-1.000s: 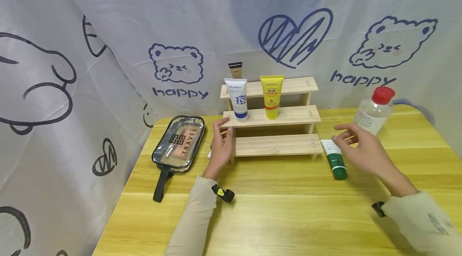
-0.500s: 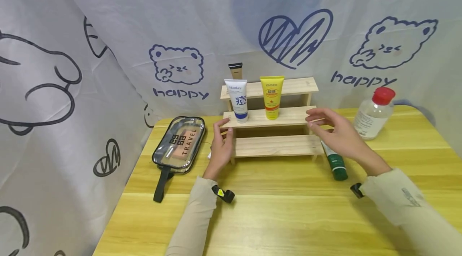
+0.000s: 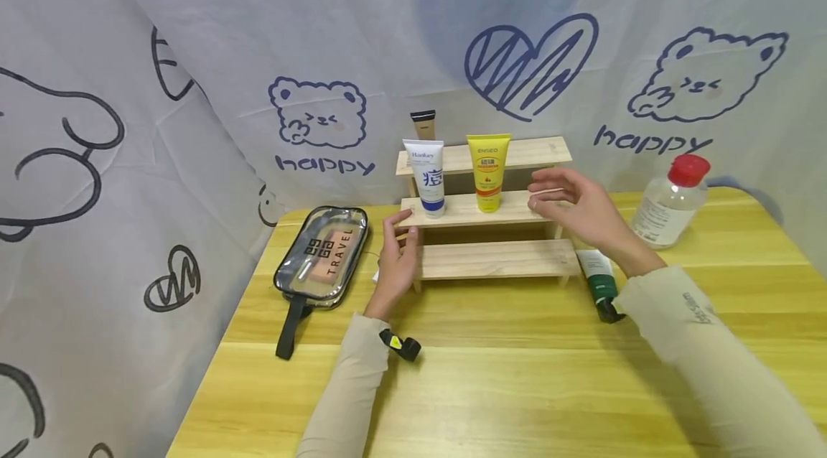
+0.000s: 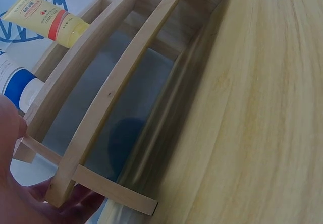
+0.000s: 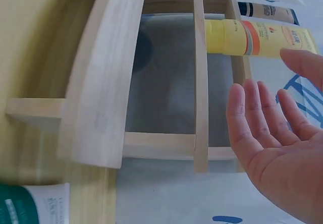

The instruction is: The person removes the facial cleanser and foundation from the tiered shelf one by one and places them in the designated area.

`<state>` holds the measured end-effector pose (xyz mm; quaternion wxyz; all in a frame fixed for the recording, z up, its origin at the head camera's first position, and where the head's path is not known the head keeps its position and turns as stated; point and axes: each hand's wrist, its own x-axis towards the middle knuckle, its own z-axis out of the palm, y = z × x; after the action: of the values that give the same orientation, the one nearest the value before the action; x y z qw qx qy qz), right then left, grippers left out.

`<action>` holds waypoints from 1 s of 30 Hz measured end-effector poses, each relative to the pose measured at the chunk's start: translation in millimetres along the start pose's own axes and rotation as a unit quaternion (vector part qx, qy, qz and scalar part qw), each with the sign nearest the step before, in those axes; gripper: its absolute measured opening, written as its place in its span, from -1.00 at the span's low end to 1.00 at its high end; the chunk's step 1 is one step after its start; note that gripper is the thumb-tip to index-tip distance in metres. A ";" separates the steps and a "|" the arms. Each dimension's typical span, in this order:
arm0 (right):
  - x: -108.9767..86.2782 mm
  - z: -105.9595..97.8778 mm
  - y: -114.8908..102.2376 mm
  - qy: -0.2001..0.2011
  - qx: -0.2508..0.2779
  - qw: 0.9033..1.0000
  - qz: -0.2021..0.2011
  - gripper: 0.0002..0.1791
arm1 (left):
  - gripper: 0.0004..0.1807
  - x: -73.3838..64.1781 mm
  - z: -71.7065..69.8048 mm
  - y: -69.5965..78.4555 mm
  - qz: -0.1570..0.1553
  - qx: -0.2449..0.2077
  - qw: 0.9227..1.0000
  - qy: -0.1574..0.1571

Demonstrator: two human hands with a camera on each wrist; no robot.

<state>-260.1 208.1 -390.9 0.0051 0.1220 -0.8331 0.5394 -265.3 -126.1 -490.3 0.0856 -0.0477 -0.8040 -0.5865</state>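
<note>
**Just beside a yellow tube (image 3: 489, 172), a cupped right hand (image 3: 571, 207) holds nothing**

The right hand's fingers are relaxed and slightly bent, the thumb apart from them, with a gap between the fingertips and the tube. That tube stands upright on the middle shelf of a pale wooden stand (image 3: 497, 259), three tiers of flat, square-edged planks with fine grain. It is soft plastic, wide and flat at the top, round at the base, with a red-orange band.

At the stand's other end, the left hand (image 3: 396, 264) has its fingers curled about the plank ends. Near them a white tube (image 3: 425, 174) with a blue band stands upright on the same shelf; behind it rises a beige tube (image 3: 423, 128) with a black end.

A green-and-white tube (image 3: 599, 275) lies on the streaky, wood-grained table (image 3: 452, 386), near a clear bottle (image 3: 665, 217) with a ribbed red cap. Left of the stand lies a glossy transparent pouch (image 3: 323, 257) edged in black.
</note>
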 end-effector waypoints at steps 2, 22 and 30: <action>6.7 1.2 -1.1 0.000 0.012 1.000 0.000 -0.34 | -0.59 0.2 0.0 0.2 0.000 0.001 1.000 0.000; 48.8 34.1 -16.6 0.018 0.061 0.998 0.017 -0.32 | -0.59 2.1 -2.2 1.1 0.019 0.003 1.000 0.001; 58.4 46.4 -16.7 -0.003 0.063 0.997 0.036 -0.36 | -0.59 2.6 -3.0 -1.0 0.026 -0.005 1.000 0.002</action>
<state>-307.6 148.2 -387.1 -0.0245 0.0940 -0.8015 0.5901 -267.7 -129.4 -489.8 0.1023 -0.0683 -0.7995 -0.5879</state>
